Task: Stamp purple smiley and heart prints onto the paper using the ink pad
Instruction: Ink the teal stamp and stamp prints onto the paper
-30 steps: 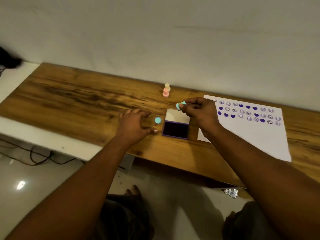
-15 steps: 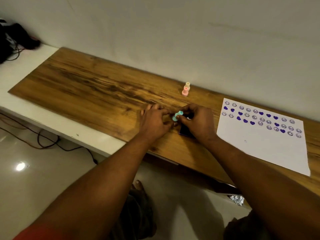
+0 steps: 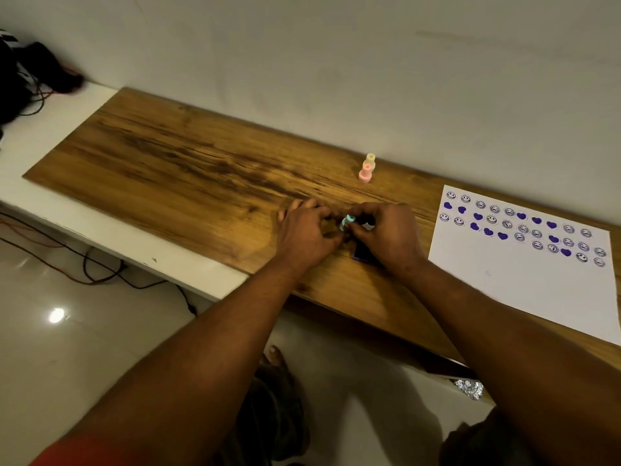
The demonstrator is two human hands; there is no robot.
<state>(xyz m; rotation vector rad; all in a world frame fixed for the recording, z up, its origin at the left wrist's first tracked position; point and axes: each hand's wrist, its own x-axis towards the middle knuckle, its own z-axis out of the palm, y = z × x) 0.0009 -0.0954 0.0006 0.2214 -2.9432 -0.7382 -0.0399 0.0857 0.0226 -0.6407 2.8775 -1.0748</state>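
Observation:
A small teal stamp point(image 3: 347, 222) sits between the fingertips of both hands, just above the wooden board. My left hand point(image 3: 305, 234) pinches it from the left and my right hand point(image 3: 388, 234) from the right. The dark purple ink pad point(image 3: 362, 252) lies under my right hand, with only its near corner showing. The white paper point(image 3: 524, 284) lies to the right, with rows of purple smiley and heart prints across its top part.
A pink stamp point(image 3: 365, 175) and a pale yellow stamp point(image 3: 370, 160) stand near the wall behind my hands. The wooden board point(image 3: 188, 176) rests on a white ledge point(image 3: 111, 230). Black gear and cables point(image 3: 23, 79) lie at the far left.
My left hand left the table beside the loose teal piece and met my right hand at the teal stamp. My right hand dropped over the ink pad, hiding most of it.

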